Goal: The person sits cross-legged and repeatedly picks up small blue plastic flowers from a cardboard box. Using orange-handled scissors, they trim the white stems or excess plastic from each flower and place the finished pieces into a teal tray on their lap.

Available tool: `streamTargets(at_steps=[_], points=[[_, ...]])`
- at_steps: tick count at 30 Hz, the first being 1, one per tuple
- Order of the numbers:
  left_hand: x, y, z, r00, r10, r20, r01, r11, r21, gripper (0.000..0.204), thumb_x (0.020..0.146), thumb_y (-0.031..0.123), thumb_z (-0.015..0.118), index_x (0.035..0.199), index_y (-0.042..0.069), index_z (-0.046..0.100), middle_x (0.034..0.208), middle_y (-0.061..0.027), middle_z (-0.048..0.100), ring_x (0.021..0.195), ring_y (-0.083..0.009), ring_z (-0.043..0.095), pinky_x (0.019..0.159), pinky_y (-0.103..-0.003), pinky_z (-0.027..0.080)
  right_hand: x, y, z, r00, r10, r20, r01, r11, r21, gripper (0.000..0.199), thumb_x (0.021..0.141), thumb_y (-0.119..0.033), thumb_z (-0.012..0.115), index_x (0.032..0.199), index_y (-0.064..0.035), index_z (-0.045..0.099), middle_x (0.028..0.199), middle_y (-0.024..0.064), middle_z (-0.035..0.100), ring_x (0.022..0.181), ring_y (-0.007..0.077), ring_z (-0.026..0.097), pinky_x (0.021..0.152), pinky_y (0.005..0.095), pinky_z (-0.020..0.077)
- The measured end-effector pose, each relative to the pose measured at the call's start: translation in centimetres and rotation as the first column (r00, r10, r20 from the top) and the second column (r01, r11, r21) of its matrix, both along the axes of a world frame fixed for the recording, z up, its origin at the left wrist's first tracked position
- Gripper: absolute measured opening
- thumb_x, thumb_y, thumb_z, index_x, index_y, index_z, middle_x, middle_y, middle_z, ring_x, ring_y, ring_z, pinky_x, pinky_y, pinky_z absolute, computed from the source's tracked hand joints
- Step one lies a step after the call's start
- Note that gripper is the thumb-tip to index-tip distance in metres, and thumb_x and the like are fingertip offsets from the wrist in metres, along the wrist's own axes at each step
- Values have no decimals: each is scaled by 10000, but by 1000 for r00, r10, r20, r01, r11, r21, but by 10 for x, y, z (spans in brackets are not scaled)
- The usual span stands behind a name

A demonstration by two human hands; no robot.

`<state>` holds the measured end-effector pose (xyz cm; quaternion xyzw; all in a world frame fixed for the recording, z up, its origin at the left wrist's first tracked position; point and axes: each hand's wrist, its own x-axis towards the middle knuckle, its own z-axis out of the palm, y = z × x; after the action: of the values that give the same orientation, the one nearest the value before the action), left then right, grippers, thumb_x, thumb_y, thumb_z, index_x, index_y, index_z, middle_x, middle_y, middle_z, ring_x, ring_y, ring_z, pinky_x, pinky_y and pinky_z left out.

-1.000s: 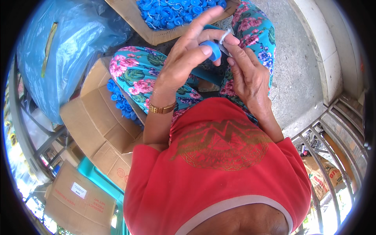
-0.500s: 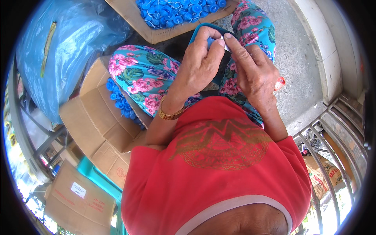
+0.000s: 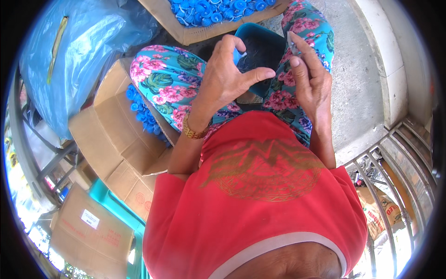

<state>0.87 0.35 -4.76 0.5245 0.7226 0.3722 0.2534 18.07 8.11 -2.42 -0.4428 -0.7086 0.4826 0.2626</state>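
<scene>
Over my lap, my left hand (image 3: 227, 67) has its thumb stretched away while its other fingers curl around a small blue plastic piece (image 3: 237, 56), mostly hidden behind them. A thin, greyish, blade-like piece (image 3: 291, 44) sits at the fingertips of my right hand (image 3: 312, 76), apart from the left hand. Between my knees, below both hands, stands a dark teal bin (image 3: 280, 41), its inside in shadow.
Beyond my legs, a cardboard box (image 3: 195, 35) holds many blue plastic pieces (image 3: 216, 11). Another open carton (image 3: 104, 135) at my left contains similar pieces. A large blue plastic bag (image 3: 93, 56) lies far left; metal railings (image 3: 390, 172) stand at right.
My hands have separated from each other. The left thumb has swung away from its fingers, and the right hand has drawn back with the thin piece. More of the bin shows.
</scene>
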Motion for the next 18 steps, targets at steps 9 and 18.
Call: streamTargets(at_steps=[9,18], points=[[-84,-101,80,197,454,-869,-729,660,179,180,843,192,571,973,80,627,964,-128,573,955,-290,540,869,-464,392,-5,-1,-16,996,90,-21,-91,991,-98,309,923,-157,533,1211,-45,544,662,63,518,620,115,496,576,261,434],[-67,54,-46,870,334,-363,-334,940,66,212,843,213,573,1003,99,654,869,-149,665,791,-329,647,733,-401,502,-17,1,-12,868,-149,-473,-271,656,-705,386,976,-249,431,1242,23,495,688,3,500,499,49,405,459,193,325]])
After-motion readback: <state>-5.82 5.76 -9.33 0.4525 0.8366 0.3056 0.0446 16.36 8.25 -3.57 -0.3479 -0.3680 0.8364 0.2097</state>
